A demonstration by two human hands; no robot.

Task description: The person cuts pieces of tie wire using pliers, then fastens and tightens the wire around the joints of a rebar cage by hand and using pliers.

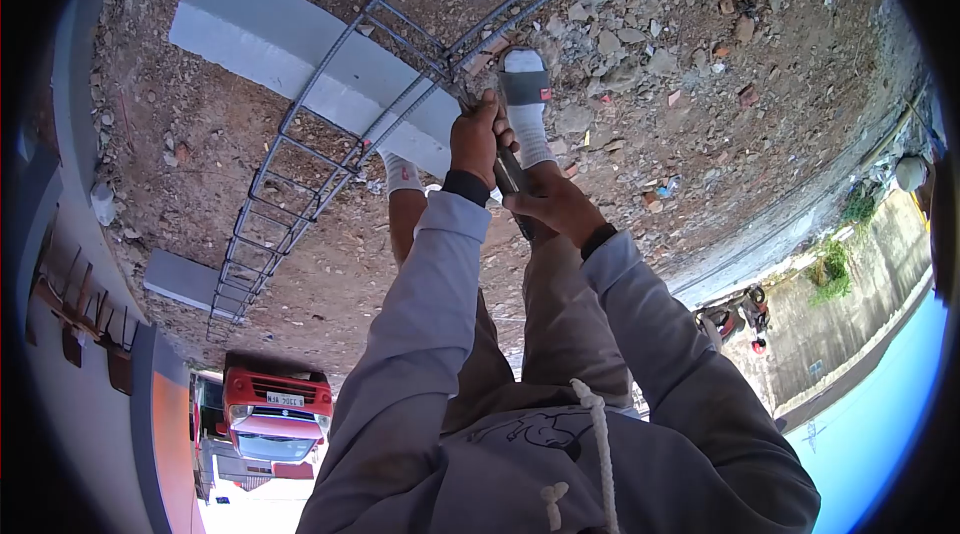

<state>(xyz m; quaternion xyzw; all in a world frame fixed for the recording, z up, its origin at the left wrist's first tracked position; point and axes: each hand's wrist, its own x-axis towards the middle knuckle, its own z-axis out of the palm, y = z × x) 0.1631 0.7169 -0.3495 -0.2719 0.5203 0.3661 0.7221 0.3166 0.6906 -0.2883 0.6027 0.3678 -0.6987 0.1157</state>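
A rebar cage [300, 149] of long bars and cross ties runs from the lower left to the top. Beside its inner bar, my left hand [478, 139] is closed, its fingers wrapped around the upper part of a dark long-handled tool [510, 172]. The tool's far end meets the rebar near a cross tie, but its exact shape is hidden. Lower down, my right hand [562, 206] grips the tool's handle, thumb along it. Under the cage lies a grey concrete beam [330, 64].
My foot in a white sock and dark slide [526, 89] stands on rubble-strewn ground [690, 134]. A second grey block [195, 279] lies at the left. A red car [275, 404], a parked motorcycle [752, 314] and a wall [860, 304] are farther off.
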